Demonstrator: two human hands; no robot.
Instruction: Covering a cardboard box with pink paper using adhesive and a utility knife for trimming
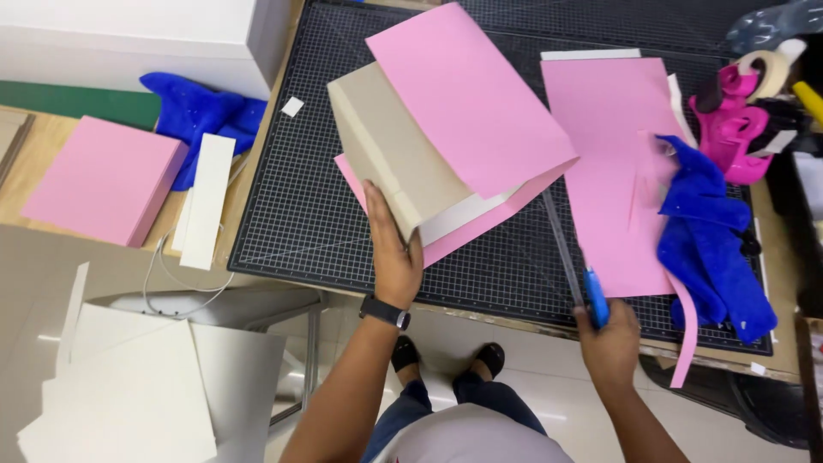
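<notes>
Head view looks down on a bench topped with a black gridded cutting mat (300, 214). Left hand (393, 249) lies flat with fingers spread on a grey cardboard box (386, 150) at the middle of the mat, pressing it down rather than clasping it; a pink paper sheet (463, 99) is wrapped over the box and curls up off its top. Right hand (610, 339), at the bench's near edge, is clenched around a blue-handled knife (595, 296), whose long thin blade seems to run up beside the pink paper. More pink sheets (604, 171) and a blue cloth (711, 249) lie right of it. A pink-covered box (103, 180) sits well apart at the left.
</notes>
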